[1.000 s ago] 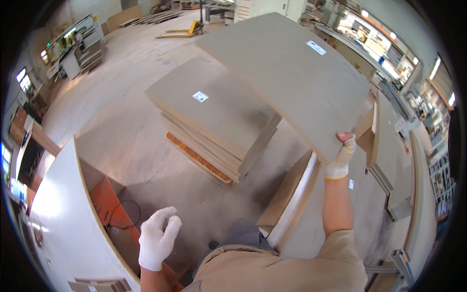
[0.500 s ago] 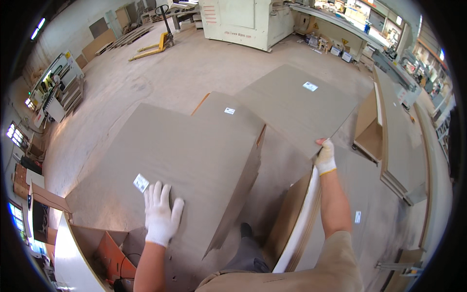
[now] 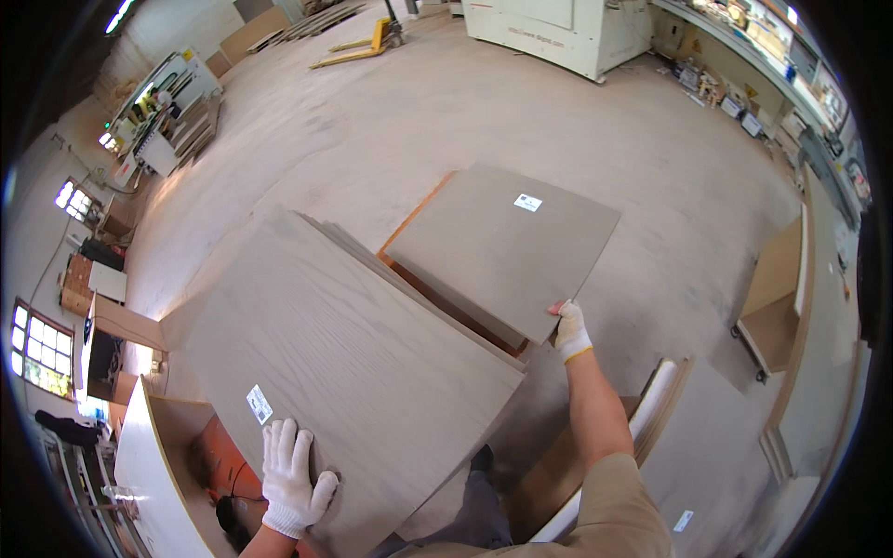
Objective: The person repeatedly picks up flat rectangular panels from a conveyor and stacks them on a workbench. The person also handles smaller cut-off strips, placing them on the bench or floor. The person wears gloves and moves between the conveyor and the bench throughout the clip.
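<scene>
My left hand (image 3: 296, 479), in a white work glove, lies flat with its fingers spread on a large grey-brown panel (image 3: 372, 372). That panel tops a stack and has a white label (image 3: 259, 404) just beyond my fingertips. In a gloved grip, my right hand (image 3: 572, 330) pinches the near right corner of a smaller grey-brown panel (image 3: 502, 256). This smaller panel also bears a label (image 3: 527, 202) and lies over another stack, whose orange edge (image 3: 419, 216) shows along its left side. Whether it rests fully on that stack, I cannot tell.
Beside my right arm stand upright boards (image 3: 656, 409), with a labelled panel (image 3: 712, 465) beyond them. A cart with boards (image 3: 777, 307) is at right. An open cabinet with a white side (image 3: 139, 474) stands at lower left. Farther off are a yellow pallet jack (image 3: 377, 42) and a pale machine (image 3: 549, 33).
My right hand has swung the smaller panel leftward, from the floor area at right to over the orange-edged stack. My left hand stays flat on the large panel. The view has shifted.
</scene>
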{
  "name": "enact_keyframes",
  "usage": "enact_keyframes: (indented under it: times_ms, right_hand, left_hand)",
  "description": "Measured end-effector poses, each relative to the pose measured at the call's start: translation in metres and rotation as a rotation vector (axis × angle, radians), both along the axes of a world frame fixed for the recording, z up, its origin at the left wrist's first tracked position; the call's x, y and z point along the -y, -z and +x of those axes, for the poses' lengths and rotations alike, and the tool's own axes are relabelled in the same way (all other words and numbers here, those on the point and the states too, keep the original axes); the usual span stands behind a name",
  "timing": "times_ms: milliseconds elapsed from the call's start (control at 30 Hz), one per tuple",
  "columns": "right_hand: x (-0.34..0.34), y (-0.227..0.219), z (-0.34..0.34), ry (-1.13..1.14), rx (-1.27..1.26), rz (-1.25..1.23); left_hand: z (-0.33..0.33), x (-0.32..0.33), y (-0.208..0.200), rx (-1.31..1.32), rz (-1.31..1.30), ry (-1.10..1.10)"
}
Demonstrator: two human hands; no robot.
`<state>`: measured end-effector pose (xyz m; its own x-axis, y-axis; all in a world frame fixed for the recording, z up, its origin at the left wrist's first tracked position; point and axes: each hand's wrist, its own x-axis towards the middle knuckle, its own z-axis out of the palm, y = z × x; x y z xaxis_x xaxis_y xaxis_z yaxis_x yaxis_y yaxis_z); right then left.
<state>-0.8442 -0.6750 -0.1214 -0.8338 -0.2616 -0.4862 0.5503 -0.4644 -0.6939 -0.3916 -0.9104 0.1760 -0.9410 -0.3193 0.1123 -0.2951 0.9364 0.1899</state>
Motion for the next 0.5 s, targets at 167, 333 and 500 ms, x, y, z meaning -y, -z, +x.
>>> enact_keyframes:
  times_ms: [167, 333, 500]
  right_hand:
    - [0.02, 0.045, -0.003, -0.074, 0.021, 0.029]
    - [0.025, 0.086, -0.014, -0.121, -0.045, 0.093]
    - [0.022, 0.059, -0.014, -0.206, 0.13, 0.101]
  left_hand:
    - [0.005, -0.004, 0.002, -0.014, -0.057, 0.003]
    - [-0.005, -0.006, -0.004, -0.015, -0.076, 0.014]
    - [-0.01, -0.009, -0.007, -0.003, -0.067, 0.008]
